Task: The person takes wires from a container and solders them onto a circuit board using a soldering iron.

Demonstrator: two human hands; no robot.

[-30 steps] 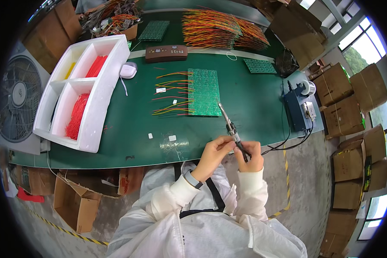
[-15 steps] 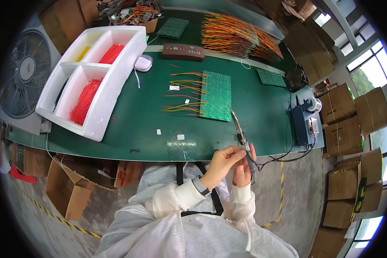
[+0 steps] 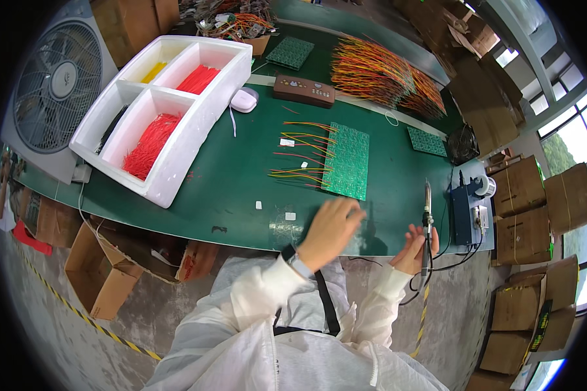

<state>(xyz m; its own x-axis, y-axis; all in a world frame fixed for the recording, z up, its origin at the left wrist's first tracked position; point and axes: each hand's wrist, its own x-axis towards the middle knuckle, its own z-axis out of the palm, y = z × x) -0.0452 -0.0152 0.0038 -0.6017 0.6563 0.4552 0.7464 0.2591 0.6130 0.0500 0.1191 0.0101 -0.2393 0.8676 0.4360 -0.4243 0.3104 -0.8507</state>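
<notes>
My right hand (image 3: pixel 416 249) grips a soldering iron (image 3: pixel 427 215) upright near the table's front edge, its cable trailing down. My left hand (image 3: pixel 330 228), blurred and empty with fingers apart, reaches over the green table (image 3: pixel 234 189) toward a green circuit board (image 3: pixel 347 159) that has several coloured wires sticking out of its left side. The hands are apart from each other.
A white foam tray (image 3: pixel 176 169) with red, yellow and black wires stands at left, a fan (image 3: pixel 55 78) beyond it. A blue soldering station (image 3: pixel 464 215) sits at right. Wire bundles (image 3: pixel 378 72), more boards and cardboard boxes (image 3: pixel 521 208) surround the table.
The two hands were together on the soldering iron. Now my left hand has let go and moved forward over the table; my right hand keeps the iron and has shifted right.
</notes>
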